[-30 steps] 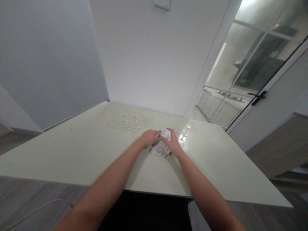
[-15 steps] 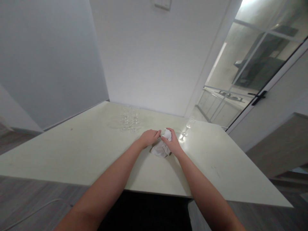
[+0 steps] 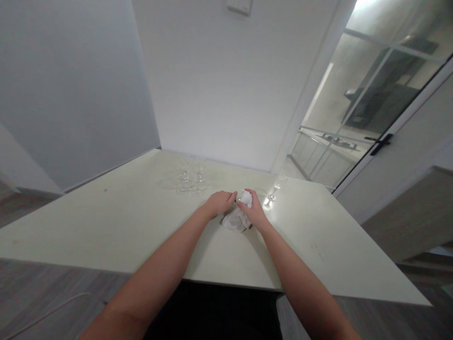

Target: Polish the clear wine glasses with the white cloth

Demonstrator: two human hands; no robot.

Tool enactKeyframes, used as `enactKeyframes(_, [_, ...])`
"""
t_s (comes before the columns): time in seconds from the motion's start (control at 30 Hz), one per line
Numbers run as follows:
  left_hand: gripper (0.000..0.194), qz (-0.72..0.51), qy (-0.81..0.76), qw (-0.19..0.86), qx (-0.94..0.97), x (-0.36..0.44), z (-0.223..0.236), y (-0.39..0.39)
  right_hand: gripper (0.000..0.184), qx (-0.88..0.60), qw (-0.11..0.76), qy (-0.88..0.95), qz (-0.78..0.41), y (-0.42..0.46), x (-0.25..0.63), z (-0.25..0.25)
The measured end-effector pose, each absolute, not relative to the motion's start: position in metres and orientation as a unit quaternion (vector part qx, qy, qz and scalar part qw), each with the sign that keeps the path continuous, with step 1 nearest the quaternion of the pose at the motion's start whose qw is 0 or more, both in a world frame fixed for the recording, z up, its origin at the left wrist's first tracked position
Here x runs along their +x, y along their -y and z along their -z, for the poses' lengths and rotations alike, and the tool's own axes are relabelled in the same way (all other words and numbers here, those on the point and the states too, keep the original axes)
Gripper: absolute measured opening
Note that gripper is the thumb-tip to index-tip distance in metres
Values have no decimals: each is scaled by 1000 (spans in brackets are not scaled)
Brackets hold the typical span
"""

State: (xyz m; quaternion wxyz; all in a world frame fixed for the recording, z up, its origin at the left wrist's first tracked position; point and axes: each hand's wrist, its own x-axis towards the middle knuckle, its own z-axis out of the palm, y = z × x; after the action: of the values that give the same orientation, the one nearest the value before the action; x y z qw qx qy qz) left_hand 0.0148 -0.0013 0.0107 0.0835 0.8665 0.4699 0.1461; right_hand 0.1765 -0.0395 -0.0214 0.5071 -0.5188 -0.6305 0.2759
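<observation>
Above the middle of the table, my left hand (image 3: 221,202) is closed on a small clear glass (image 3: 239,196), mostly hidden by fingers and cloth. My right hand (image 3: 254,210) wraps a white cloth (image 3: 235,221) around the glass's other end. The cloth's loose part hangs down to the tabletop between my wrists. Just beyond my right hand stands a single stemmed glass (image 3: 272,197). Several more stemmed glasses (image 3: 191,177) are grouped farther back, to the left of my hands.
The pale table (image 3: 106,222) reaches back to a white wall (image 3: 226,94). On the right is a glazed door with a black handle (image 3: 380,143), and a kitchen counter shows through the panes. A cable (image 3: 56,309) lies on the floor at the lower left.
Both hands stay almost in the same place, with the glass and cloth between them. Only a very slight shift of the cloth shows.
</observation>
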Motion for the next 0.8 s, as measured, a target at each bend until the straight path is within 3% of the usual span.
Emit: enactKeyframes(0.8, [62,-140,-484,87,859,16,-11,2,57,-530,496,626,-286,40,176,21])
